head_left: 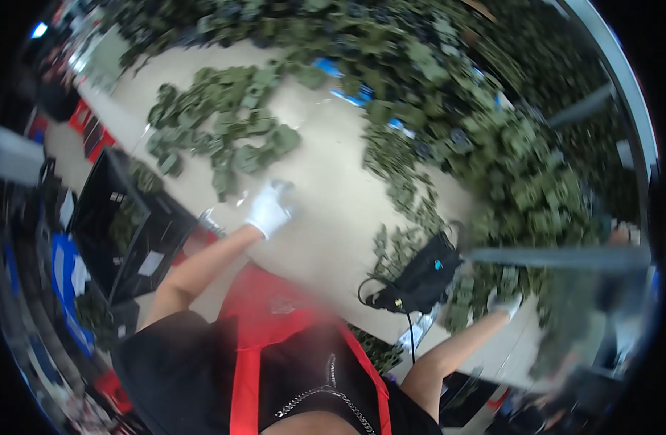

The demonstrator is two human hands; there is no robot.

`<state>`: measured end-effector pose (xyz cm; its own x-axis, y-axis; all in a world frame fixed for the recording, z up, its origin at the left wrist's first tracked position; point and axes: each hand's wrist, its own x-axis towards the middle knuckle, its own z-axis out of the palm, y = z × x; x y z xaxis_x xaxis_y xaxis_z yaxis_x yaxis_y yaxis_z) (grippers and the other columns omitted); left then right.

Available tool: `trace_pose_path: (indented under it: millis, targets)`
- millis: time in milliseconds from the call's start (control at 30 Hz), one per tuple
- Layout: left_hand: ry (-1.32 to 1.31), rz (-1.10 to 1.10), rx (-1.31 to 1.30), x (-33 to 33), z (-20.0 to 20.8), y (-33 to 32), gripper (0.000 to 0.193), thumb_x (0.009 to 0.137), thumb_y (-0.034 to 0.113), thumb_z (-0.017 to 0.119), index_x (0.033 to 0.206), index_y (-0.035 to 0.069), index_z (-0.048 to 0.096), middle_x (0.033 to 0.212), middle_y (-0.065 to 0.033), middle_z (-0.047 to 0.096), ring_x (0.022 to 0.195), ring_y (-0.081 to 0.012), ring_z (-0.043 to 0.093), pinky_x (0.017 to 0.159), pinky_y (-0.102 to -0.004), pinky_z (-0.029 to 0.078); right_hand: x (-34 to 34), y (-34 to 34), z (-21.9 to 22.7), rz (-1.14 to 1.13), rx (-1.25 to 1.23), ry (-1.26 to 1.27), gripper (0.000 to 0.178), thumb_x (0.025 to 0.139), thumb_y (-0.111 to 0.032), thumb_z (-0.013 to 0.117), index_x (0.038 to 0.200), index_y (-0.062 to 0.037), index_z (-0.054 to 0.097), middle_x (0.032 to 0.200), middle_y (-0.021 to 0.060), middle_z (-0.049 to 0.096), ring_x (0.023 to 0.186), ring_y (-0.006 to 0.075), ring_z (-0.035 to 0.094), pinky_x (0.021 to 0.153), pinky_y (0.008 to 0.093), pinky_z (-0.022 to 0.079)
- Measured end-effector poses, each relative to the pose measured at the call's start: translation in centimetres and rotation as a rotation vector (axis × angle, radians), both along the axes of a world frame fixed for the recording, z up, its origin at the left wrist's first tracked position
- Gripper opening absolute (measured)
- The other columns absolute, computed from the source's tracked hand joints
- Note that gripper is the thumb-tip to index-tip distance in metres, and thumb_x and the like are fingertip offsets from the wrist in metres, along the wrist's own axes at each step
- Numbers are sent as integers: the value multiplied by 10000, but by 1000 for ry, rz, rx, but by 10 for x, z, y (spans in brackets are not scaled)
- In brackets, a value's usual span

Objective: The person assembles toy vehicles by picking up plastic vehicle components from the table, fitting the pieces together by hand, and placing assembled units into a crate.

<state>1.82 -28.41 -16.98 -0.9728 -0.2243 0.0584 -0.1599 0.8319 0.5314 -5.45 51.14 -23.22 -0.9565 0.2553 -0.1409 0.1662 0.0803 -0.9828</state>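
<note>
My left hand (270, 209), in a white glove, is over the pale tabletop (326, 170). Its fingers look loosely bent and apart, with nothing visible in them, though the picture is blurred. Just beyond it lies a loose cluster of olive-green pieces (224, 109), small and flat, some squarish; their exact kind is unclear. Far to the right, my white-gloved right hand (504, 306) reaches in among more green pieces (463, 297) at the pile's near edge. Its fingers are smeared and partly hidden. Between the hands sits a black pouch-like thing (420, 275) with a cord.
A large heap of green pieces (521, 167) covers the table's back and right, with blue-and-white packets (358, 94) among them. A grey bar (558, 256) crosses at right. Black crates (119, 225) holding green pieces stand left of the table. My red apron (275, 304) meets the table's near edge.
</note>
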Motion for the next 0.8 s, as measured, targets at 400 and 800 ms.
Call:
trace_pose_path:
  millis: [400,800]
  targets:
    - [-476,-215,-443,-90,4,-131,561,642,284,712,1144,75,574,1084,-170,563,1032,-337,553,830,-447,467,5,-483,175,-507,573,298,266,831,-26,621,1090,32,635,1006,138,646,853,197,597,762,312,507]
    - [341,-400,-48,5,100,-68,749,585,188,774,1268,88,481,1136,-239,527,1040,-414,531,914,-477,449,57,-636,102,844,230,-224,866,717,-173,677,1469,-61,263,1341,236,489,1175,374,527,953,384,454]
